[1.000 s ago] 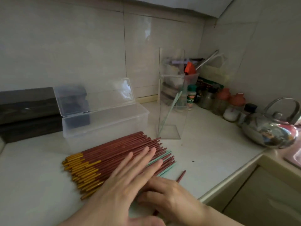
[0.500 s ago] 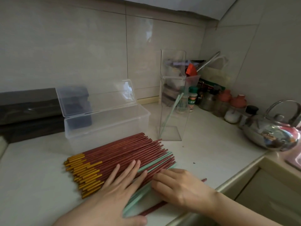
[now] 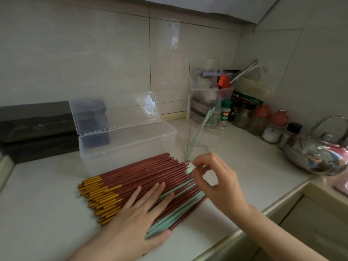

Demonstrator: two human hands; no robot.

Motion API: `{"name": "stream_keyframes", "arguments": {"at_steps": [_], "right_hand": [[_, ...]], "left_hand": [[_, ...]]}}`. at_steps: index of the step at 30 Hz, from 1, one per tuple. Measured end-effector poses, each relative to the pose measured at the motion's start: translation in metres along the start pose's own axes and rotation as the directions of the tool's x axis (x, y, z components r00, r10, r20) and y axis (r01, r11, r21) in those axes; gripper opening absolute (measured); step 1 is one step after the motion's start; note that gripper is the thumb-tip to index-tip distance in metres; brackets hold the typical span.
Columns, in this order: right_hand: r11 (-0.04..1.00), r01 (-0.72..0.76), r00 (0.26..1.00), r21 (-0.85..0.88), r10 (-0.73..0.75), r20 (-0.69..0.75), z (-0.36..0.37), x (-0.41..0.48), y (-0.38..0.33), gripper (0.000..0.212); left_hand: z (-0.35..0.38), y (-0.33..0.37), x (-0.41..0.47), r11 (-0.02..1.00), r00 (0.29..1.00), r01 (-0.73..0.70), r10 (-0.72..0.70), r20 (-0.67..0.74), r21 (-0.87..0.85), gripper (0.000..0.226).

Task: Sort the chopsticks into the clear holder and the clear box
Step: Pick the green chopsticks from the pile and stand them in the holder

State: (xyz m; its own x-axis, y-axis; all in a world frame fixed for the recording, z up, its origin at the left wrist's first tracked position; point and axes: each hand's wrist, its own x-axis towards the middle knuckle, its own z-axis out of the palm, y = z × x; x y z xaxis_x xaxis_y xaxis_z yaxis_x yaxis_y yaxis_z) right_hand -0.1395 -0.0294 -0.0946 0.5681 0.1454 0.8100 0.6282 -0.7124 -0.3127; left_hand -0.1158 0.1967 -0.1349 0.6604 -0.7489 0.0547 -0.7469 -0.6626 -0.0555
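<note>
Bench: we see it carrying everything here.
Box: clear, lid up, behind the pile.
Holder: clear, upright, green sticks leaning inside.
Chopsticks: a red pile with green ones mixed in; we judge them light, stiff, prone to rolling, best pinched near an end.
Left hand: grip spread flat, pinning the pile.
Right hand: grip pinching a green chopstick by its end.
Obstacles: kettle and jars, well apart.

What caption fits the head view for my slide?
Left hand steadies the red chopsticks while right hand pinches a green chopstick near the clear holder.
</note>
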Motion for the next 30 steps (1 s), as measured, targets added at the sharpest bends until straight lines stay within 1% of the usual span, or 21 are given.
{"name": "stream_keyframes", "arguments": {"at_steps": [2, 5, 6, 7, 8, 9, 11, 13, 14, 16, 19, 21, 22, 23, 25, 27, 30], "right_hand": [[0.999, -0.033, 0.999, 0.023, 0.033, -0.002, 0.001, 0.004, -0.001, 0.008], [0.996, -0.074, 0.997, 0.059, 0.075, -0.017, 0.001, 0.008, -0.009, 0.012], [0.991, -0.110, 0.993, 0.083, 0.112, -0.027, -0.001, 0.011, -0.012, 0.014], [0.979, -0.162, 0.985, 0.121, 0.167, -0.035, -0.004, 0.016, -0.015, 0.014], [0.960, -0.224, 0.971, 0.169, 0.235, -0.045, -0.010, 0.022, -0.017, 0.014], [0.934, -0.282, 0.951, 0.218, 0.302, -0.066, -0.017, 0.032, -0.018, 0.013], [0.889, -0.348, 0.893, 0.298, 0.411, -0.182, -0.032, 0.056, -0.014, 0.008], [0.845, -0.408, 0.800, 0.345, 0.513, -0.312, -0.045, 0.086, 0.000, 0.005], [0.818, -0.450, 0.756, 0.358, 0.562, -0.334, -0.050, 0.101, 0.011, 0.006], [0.753, -0.562, 0.695, 0.342, 0.654, -0.297, -0.051, 0.125, 0.035, 0.011], [0.665, -0.699, 0.643, 0.262, 0.745, -0.178, -0.040, 0.143, 0.062, 0.014], [0.633, -0.730, 0.621, 0.259, 0.772, -0.138, -0.034, 0.150, 0.066, 0.006], [0.624, -0.728, 0.614, 0.285, 0.778, -0.135, -0.033, 0.155, 0.065, 0.005], [0.618, -0.721, 0.608, 0.314, 0.781, -0.143, -0.032, 0.160, 0.062, 0.007], [0.625, -0.709, 0.610, 0.327, 0.776, -0.163, -0.031, 0.171, 0.061, 0.003], [0.631, -0.738, 0.617, 0.239, 0.774, -0.139, -0.027, 0.175, 0.062, 0.007], [0.605, -0.795, 0.604, 0.030, 0.796, -0.053, -0.019, 0.172, 0.064, 0.025]], "left_hand": [[-0.001, 0.002, -0.001, 0.999, 0.998, 0.028, -0.027, 0.053, -0.024, 0.071], [-0.013, 0.004, -0.002, 0.997, 0.998, 0.043, -0.040, 0.050, -0.065, 0.070], [-0.016, 0.005, -0.003, 0.992, 0.999, 0.027, -0.024, 0.029, -0.124, 0.070], [-0.016, 0.006, -0.002, 0.985, 0.999, -0.001, -0.005, -0.035, -0.171, 0.072], [-0.016, 0.005, -0.003, 0.976, 0.999, -0.015, 0.008, -0.031, -0.217, 0.075], [-0.017, 0.005, -0.003, 0.968, 1.000, -0.022, 0.021, -0.008, -0.252, 0.077], [-0.016, 0.005, -0.002, 0.970, 1.000, -0.023, 0.025, 0.001, -0.244, 0.077], [-0.014, 0.005, -0.002, 0.972, 0.999, -0.021, 0.027, 0.020, -0.233, 0.076], [-0.014, 0.004, -0.003, 0.974, 0.999, -0.022, 0.029, 0.028, -0.226, 0.075], [-0.014, 0.003, -0.002, 0.975, 0.998, -0.033, 0.043, 0.041, -0.221, 0.073], [-0.014, 0.003, -0.002, 0.971, 0.999, -0.035, 0.043, 0.028, -0.238, 0.072], [-0.012, 0.003, -0.002, 0.968, 0.999, -0.032, 0.040, 0.028, -0.249, 0.072], [-0.012, 0.002, -0.002, 0.969, 0.999, -0.033, 0.041, 0.026, -0.246, 0.072], [-0.011, 0.001, -0.002, 0.970, 0.999, -0.035, 0.042, 0.027, -0.239, 0.073], [-0.011, 0.000, -0.001, 0.971, 0.999, -0.035, 0.043, 0.032, -0.235, 0.075], [-0.011, 0.001, -0.001, 0.972, 0.998, -0.041, 0.050, 0.033, -0.230, 0.078], [-0.011, 0.001, -0.002, 0.974, 0.998, -0.048, 0.057, 0.035, -0.224, 0.078]]}}
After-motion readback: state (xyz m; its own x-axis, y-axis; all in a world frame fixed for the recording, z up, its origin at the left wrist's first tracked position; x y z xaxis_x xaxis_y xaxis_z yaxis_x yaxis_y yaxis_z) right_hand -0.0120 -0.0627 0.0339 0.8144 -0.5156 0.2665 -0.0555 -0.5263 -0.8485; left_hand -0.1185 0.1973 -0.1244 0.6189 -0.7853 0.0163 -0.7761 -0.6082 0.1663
